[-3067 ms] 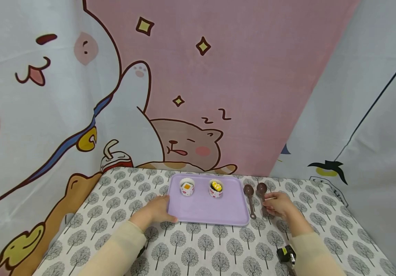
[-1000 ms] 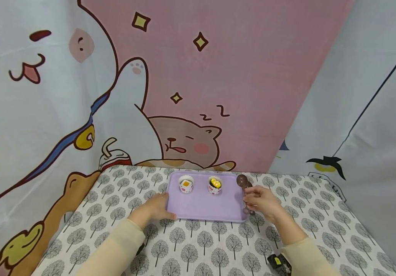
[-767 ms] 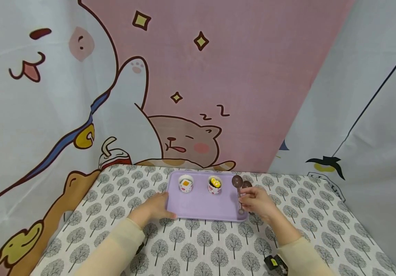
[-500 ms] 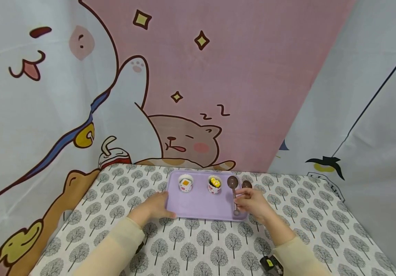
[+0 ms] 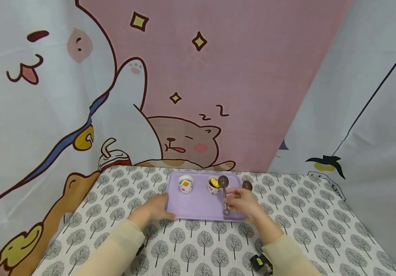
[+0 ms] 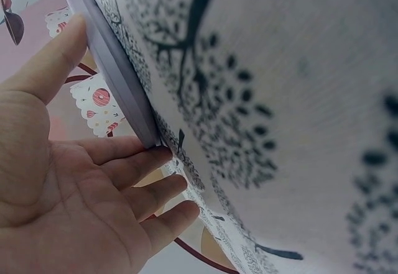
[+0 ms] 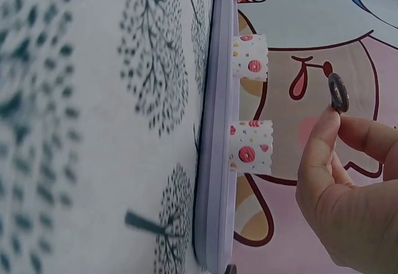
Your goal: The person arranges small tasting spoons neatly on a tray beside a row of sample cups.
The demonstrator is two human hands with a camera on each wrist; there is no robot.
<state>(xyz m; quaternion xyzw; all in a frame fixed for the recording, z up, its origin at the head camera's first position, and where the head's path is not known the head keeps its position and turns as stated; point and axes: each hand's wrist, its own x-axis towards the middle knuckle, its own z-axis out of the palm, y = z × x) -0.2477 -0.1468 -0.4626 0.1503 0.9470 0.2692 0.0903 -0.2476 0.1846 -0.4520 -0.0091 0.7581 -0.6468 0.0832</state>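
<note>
My right hand (image 5: 240, 201) pinches the handle of a brown spoon (image 5: 223, 181) and holds it over the right half of the lilac tray (image 5: 198, 209). The right wrist view shows the handle's ring end (image 7: 338, 92) beyond thumb and finger, raised clear of the tray. At the tray's left edge rests my left hand (image 5: 154, 207), thumb at the near corner. Its fingers (image 6: 134, 168) are fairly straight against the rim in the left wrist view. On the tray stand two patterned paper cups: one (image 5: 185, 188) with an orange square on white, another (image 5: 213, 189) with yellow topping on black, close to the spoon's bowl.
A second brown spoon (image 5: 247, 185) lies right of the tray, its handle mostly hidden behind my right hand. The tray sits on a tree-print tablecloth (image 5: 191, 249). A cartoon curtain (image 5: 253, 96) hangs behind the table.
My right hand has picked up one brown spoon from the cloth beside the tray and carried it left over the tray, near the right cup. My left hand stays at the tray's edge.
</note>
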